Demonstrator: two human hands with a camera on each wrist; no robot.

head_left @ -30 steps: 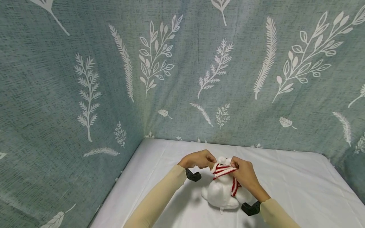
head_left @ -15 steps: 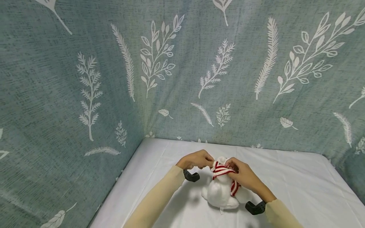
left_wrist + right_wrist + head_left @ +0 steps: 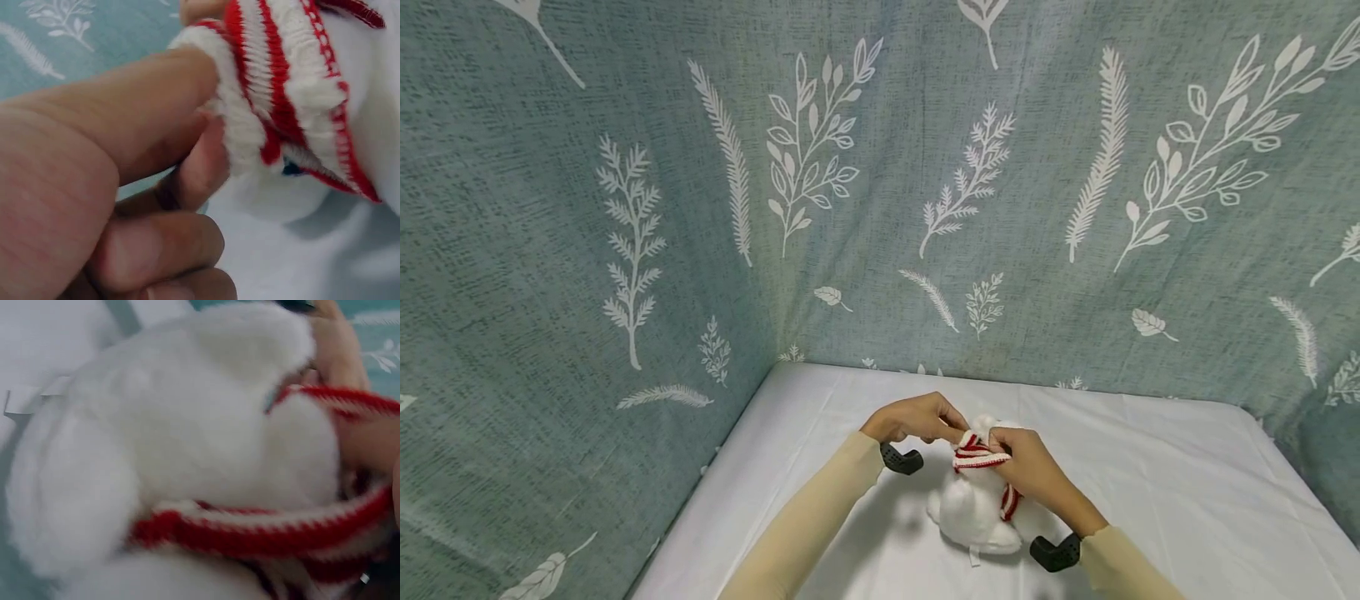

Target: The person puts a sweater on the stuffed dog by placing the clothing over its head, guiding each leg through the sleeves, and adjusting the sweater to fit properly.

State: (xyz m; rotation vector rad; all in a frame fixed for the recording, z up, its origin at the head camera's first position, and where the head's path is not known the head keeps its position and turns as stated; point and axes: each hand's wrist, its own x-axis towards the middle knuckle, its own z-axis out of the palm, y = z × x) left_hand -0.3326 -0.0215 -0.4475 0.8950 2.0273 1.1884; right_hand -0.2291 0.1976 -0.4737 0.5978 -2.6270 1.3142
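Observation:
A white plush toy [image 3: 972, 518] sits on the white-covered surface with a red-and-white striped knitted scarf [image 3: 977, 457] about its upper part. Between thumb and forefinger, my left hand [image 3: 919, 419] pinches the scarf's white edge; the left wrist view shows this grip on the knit [image 3: 240, 125] up close. My right hand [image 3: 1036, 468] grips the scarf at the toy's right side, its fingertips partly hidden in the cloth. In the right wrist view a striped band [image 3: 269, 534] runs across the fluffy white body [image 3: 181, 419]. The toy's face is hidden.
A white sheet [image 3: 1150, 475] covers the surface. Green-blue fabric [image 3: 865, 208] with white leaf prints hangs behind it and on the left. Black wrist mounts [image 3: 901, 458] sit on both wrists, and a small white tag [image 3: 974, 557] sticks out below the toy.
My right hand has shifted left along the scarf, towards my left hand, and the striped cloth has bunched more narrowly. The toy has moved slightly left. My left hand keeps its pinch.

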